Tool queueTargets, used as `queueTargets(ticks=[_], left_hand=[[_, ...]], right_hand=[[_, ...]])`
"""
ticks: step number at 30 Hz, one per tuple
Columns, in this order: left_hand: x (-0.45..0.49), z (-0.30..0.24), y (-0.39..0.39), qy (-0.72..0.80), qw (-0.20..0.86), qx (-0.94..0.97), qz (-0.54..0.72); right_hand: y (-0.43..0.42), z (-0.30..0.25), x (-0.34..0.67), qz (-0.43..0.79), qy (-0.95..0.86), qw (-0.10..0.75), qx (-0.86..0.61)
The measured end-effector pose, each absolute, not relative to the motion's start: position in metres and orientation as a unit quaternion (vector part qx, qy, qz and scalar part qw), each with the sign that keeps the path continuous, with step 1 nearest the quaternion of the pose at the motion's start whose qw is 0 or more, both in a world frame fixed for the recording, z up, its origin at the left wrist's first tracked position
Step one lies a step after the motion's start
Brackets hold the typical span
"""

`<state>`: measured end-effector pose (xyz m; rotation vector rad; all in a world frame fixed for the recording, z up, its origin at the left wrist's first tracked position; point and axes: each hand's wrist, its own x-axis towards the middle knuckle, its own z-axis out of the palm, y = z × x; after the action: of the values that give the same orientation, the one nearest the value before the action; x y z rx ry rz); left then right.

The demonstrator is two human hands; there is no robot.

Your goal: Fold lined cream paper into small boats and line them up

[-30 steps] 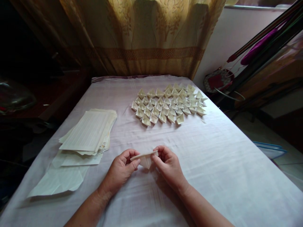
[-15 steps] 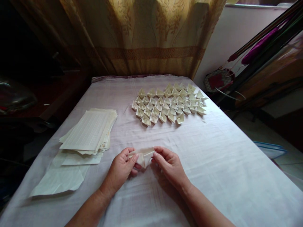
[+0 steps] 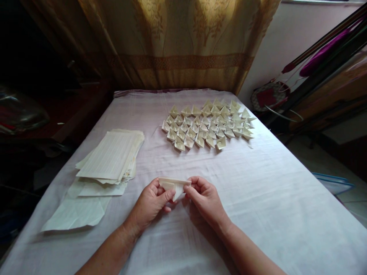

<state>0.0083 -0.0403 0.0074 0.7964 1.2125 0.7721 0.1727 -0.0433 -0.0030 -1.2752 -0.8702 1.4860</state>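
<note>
Between my hands is a small piece of folded paper [image 3: 178, 186], off-white, with a straight top edge and a point hanging downward. My left hand [image 3: 155, 200] pinches its left side, the thumb pressed across the front. At the right corner, my right hand [image 3: 205, 196] grips the paper between thumb and fingers. The fingers behind the paper are partly hidden. Farther back on the cloth stand many small folded paper boats [image 3: 200, 130], set close together in rows.
A stack of lined paper sheets [image 3: 110, 154] lies to the left, with a loose pale sheet [image 3: 76, 214] under it. White cloth [image 3: 258, 202] covers the table. Behind it hangs a gold curtain [image 3: 183, 46]; a patterned bag [image 3: 269, 95] is beyond the right edge.
The paper's top edge now looks straighter and flatter, and its lower part narrower. Both hands still hold it, nearly in place. The whole view has shifted slightly.
</note>
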Motion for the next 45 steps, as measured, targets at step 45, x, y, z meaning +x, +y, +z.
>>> queueTargets(ticks=[45], left_hand=[[0.013,0.001,-0.043,0.554,0.626,0.379,0.397]], right_hand=[[-0.046,-0.002,0.174,0.572,-0.448,0.405,-0.555]])
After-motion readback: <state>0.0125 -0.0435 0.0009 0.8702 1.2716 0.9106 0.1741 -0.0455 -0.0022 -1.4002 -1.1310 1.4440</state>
